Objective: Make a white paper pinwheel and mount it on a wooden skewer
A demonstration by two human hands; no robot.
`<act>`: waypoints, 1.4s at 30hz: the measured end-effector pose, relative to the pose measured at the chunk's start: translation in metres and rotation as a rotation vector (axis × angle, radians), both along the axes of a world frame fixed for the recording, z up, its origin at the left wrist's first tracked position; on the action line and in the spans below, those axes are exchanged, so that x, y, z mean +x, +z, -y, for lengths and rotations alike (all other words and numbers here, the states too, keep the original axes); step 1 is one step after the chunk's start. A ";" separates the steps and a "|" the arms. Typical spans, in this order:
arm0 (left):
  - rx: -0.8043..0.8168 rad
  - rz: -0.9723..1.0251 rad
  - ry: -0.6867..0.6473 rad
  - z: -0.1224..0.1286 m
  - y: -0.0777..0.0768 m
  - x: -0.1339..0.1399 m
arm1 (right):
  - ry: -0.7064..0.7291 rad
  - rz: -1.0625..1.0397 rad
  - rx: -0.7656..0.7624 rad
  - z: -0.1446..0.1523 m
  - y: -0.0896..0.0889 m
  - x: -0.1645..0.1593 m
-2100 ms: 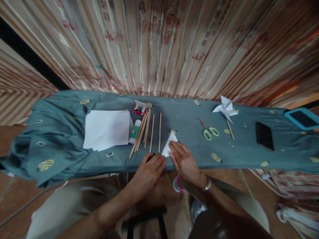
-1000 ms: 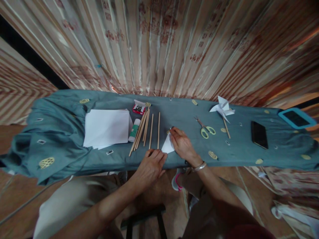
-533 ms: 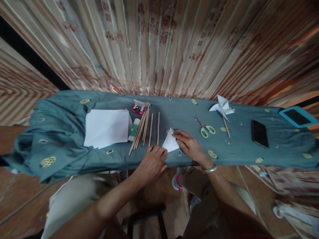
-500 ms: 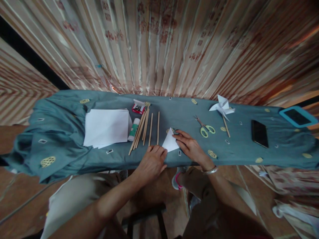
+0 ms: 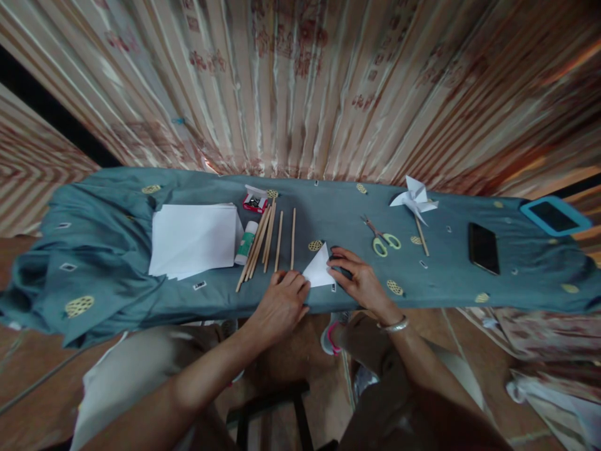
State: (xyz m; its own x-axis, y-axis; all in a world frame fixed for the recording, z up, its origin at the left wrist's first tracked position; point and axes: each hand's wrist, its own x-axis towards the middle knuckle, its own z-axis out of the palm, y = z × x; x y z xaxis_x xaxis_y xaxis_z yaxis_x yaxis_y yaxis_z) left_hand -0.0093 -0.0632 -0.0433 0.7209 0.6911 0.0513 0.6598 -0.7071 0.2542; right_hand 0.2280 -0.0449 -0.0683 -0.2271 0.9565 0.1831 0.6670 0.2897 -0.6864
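A white sheet of paper folded into a triangle point(image 5: 318, 269) lies on the cloth near the front edge. My left hand point(image 5: 283, 299) is closed at its left corner, fingers pressed together on the paper. Along the right side, my right hand point(image 5: 359, 280) has its fingers curled, with the tips on the paper's edge. A dark patch shows between those fingers; whether it is shadow or an object I cannot tell. Just left of the paper lie wooden sticks point(image 5: 293, 239), several more bunched beside a glue stick point(image 5: 246, 243). Scissors point(image 5: 380, 238) with pale green handles lie to the right.
A stack of white paper point(image 5: 193, 241) lies at left. Behind the glue stick is an open red box point(image 5: 255, 201) of small dark items. A paper pinwheel point(image 5: 416, 202) on a stick, a black phone point(image 5: 484, 248) and a blue-framed tablet point(image 5: 556, 215) are at right.
My right hand's fingers have shifted slightly along the paper's right side, and the triangle has turned a little. My left hand stays at its left corner. The whole view has moved slightly.
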 end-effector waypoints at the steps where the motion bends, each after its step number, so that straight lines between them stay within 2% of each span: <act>1: 0.009 0.011 -0.003 0.000 -0.001 0.000 | -0.016 0.004 0.010 0.000 -0.001 -0.002; 13: 0.018 0.000 -0.025 0.002 -0.007 -0.005 | 0.116 0.043 -0.111 0.006 0.002 0.009; 21: 0.043 0.009 -0.032 0.004 -0.014 -0.006 | 0.158 0.152 -0.135 -0.002 0.004 0.013; 27: 0.034 -0.019 -0.029 0.007 -0.013 -0.007 | 0.173 0.167 -0.171 -0.004 0.010 0.014; 30: 0.026 -0.052 -0.034 0.008 -0.014 -0.007 | 0.087 0.190 -0.137 0.000 0.009 -0.001; 33: 0.017 -0.073 -0.039 0.010 -0.016 -0.008 | -0.094 0.259 -0.048 0.006 0.002 -0.018; 36: 0.012 -0.076 -0.046 0.011 -0.018 -0.009 | -0.123 0.237 -0.026 0.008 -0.009 -0.022; 42: -0.011 -0.020 -0.044 0.012 -0.017 -0.011 | -0.103 0.112 -0.076 -0.002 -0.019 0.004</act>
